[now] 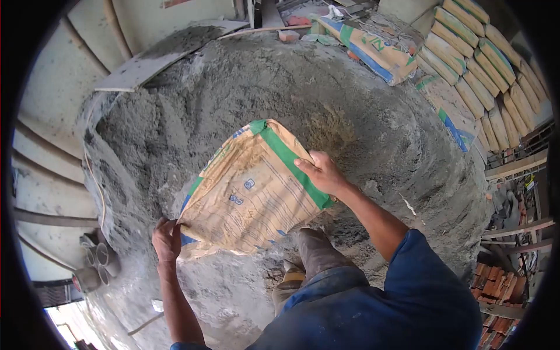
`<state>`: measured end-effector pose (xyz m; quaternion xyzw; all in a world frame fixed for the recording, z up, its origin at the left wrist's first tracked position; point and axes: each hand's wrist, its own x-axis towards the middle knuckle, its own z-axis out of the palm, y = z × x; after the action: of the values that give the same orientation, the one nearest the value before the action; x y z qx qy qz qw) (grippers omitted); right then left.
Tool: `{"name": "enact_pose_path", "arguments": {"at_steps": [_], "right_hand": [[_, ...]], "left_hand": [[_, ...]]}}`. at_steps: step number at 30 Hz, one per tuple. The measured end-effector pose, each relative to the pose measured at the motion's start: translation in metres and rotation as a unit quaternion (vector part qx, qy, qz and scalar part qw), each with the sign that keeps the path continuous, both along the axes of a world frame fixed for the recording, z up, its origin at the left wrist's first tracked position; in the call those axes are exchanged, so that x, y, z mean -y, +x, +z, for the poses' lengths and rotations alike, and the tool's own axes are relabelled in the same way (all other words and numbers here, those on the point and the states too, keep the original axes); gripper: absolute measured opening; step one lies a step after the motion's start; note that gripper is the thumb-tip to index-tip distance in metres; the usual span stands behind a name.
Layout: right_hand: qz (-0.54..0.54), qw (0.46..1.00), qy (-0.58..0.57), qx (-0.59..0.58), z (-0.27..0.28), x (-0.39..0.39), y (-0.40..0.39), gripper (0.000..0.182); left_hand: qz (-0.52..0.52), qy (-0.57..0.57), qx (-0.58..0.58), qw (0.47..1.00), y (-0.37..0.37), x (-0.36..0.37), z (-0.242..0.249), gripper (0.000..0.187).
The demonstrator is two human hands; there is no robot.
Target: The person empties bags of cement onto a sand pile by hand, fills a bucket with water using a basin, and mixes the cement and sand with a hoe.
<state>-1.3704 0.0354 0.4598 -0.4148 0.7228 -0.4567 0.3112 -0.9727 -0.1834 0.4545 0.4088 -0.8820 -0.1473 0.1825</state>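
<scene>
A brown paper cement bag (251, 192) with green and blue bands is stretched between my two hands. It looks flat and slack. My left hand (167, 238) pinches its lower left corner, by a blue patch. On the right, my right hand (321, 172) grips the bag at the green band, thumb on top and fingers hidden behind the edge. Beneath the bag spreads a large heap of grey sand-like mix (221, 87), with a browner patch (329, 125) just beyond my right hand.
Stacked full bags (466, 64) rise at the upper right. Another bag (373, 52) lies on the heap's far edge, a further one (446, 108) beside the stack. A board (140, 67) rests at the upper left. Buckets (96, 262) stand lower left, and bricks (496, 286) lower right.
</scene>
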Motion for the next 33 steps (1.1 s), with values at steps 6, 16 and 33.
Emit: {"name": "enact_pose_path", "arguments": {"at_steps": [6,16,33], "right_hand": [[-0.211,0.968,-0.125,0.047,-0.001,-0.051,-0.071,0.031],[-0.403,0.777,-0.476,0.082,0.101,-0.07,-0.289,0.028],[-0.303,0.945,-0.112,0.046,-0.059,-0.076,-0.4,0.067]], "left_hand": [[-0.144,-0.095,0.013,0.985,-0.167,0.054,0.057,0.006],[-0.231,-0.3,-0.203,0.903,-0.496,0.044,0.246,0.038],[0.078,0.534,0.183,0.822,0.017,-0.365,-0.098,0.057]]}}
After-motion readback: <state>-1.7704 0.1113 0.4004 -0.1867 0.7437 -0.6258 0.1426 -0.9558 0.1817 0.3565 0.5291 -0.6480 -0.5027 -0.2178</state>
